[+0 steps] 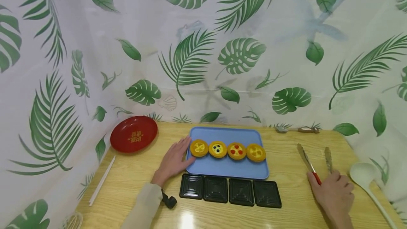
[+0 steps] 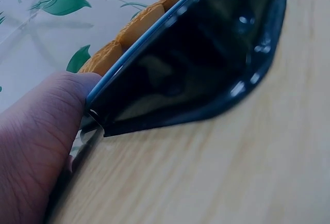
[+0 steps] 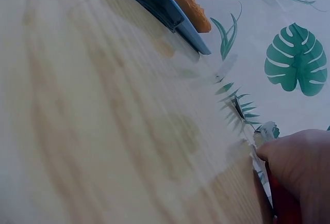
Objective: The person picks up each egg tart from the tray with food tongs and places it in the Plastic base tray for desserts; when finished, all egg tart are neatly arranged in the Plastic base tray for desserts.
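Note:
My left hand (image 1: 174,158) lies at the left edge of a blue tray (image 1: 225,169), fingers fairly straight along that side and thumb at the rim. In the left wrist view the thumb meets the tray's corner. Several toy egg tarts (image 1: 217,149) stand in a row on the tray, topped with yellow, dark or red pieces. Below the tray several black square dishes (image 1: 215,189) line up. On the right, my right hand (image 1: 337,193) grips red-handled tongs (image 1: 317,178); their two metal arms point away, spread apart, with nothing between them.
A red plate (image 1: 133,134) sits back left, with white chopsticks (image 1: 102,180) nearer. A whisk (image 1: 72,221) shows at the lower left edge. At the back right lies a utensil with a wooden handle (image 1: 308,129); a white ladle (image 1: 364,173) is right of the tongs. Leaf-printed cloth hangs around the table.

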Demonstrator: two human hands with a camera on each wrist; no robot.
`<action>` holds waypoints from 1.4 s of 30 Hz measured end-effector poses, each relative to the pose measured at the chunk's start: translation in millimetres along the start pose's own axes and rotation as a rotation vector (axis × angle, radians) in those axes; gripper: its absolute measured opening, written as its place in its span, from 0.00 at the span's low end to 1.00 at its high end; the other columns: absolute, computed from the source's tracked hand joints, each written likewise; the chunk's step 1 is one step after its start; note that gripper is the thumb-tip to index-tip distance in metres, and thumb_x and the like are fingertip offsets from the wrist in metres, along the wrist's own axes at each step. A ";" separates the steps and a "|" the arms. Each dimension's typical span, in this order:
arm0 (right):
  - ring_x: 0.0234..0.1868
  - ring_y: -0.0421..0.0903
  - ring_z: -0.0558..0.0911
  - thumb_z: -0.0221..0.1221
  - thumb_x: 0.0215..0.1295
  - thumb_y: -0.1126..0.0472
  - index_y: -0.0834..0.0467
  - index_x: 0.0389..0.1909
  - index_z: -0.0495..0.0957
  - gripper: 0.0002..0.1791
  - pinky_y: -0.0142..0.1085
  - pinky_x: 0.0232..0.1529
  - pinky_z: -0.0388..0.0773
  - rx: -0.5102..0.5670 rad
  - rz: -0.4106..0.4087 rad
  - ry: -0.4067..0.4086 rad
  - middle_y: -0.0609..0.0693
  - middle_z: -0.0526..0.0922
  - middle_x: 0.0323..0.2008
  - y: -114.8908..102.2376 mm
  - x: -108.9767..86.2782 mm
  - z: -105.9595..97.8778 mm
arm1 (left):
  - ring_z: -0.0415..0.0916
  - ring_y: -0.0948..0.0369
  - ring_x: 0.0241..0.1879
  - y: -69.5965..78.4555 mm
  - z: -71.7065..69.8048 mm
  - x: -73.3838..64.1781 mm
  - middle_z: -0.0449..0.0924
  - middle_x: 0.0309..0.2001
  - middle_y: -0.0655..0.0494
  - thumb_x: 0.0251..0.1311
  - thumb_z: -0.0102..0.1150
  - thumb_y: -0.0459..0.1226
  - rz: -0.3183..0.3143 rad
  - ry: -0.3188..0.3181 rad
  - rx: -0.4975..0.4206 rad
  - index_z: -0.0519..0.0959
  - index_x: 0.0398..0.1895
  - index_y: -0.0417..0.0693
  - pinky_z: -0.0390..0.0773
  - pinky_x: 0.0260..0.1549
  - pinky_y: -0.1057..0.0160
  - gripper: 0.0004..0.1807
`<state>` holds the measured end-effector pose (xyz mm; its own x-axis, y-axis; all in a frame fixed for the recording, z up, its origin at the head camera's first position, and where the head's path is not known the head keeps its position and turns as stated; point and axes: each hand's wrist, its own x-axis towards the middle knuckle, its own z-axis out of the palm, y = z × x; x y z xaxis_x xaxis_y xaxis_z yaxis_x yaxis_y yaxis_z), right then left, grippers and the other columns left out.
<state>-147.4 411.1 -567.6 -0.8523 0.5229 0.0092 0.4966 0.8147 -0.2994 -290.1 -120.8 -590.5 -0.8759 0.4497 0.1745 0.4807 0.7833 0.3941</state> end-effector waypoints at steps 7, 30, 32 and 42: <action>0.39 0.80 0.69 0.45 0.71 0.23 0.86 0.38 0.62 0.58 0.62 0.30 0.70 -0.014 0.003 0.042 0.80 0.62 0.35 4.0 -0.8 1.7 | 0.47 0.52 0.83 3.1 0.3 1.3 0.48 0.84 0.55 0.72 0.48 0.64 -0.007 0.000 0.007 0.50 0.85 0.49 0.48 0.80 0.48 0.48; 0.31 0.73 0.80 0.50 0.67 0.21 0.73 0.58 0.62 0.53 0.55 0.19 0.71 0.087 -0.044 0.006 0.75 0.75 0.41 1.5 2.0 -7.9 | 0.47 0.54 0.83 4.1 -0.1 0.2 0.49 0.84 0.56 0.71 0.48 0.64 -0.019 0.003 0.024 0.51 0.85 0.50 0.49 0.80 0.48 0.48; 0.34 0.73 0.81 0.48 0.67 0.20 0.72 0.62 0.62 0.55 0.56 0.21 0.73 0.076 -0.063 -0.031 0.76 0.76 0.44 -0.3 2.9 -10.1 | 0.48 0.53 0.83 4.2 0.0 -0.2 0.50 0.84 0.55 0.71 0.49 0.64 -0.011 0.012 0.017 0.53 0.85 0.48 0.50 0.80 0.47 0.48; 0.21 0.49 0.68 0.54 0.66 0.23 0.63 0.42 0.69 0.42 0.39 0.19 0.58 0.066 -0.281 -0.029 0.52 0.65 0.22 -26.8 -11.3 -17.2 | 0.46 0.55 0.83 3.3 0.4 0.0 0.47 0.85 0.59 0.72 0.46 0.65 -0.025 -0.009 0.032 0.50 0.86 0.52 0.48 0.80 0.49 0.48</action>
<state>-148.3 387.6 -543.2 -0.9598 0.2708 0.0740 0.2291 0.9080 -0.3508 -288.5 -118.0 -589.5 -0.8873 0.4338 0.1563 0.4599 0.8077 0.3690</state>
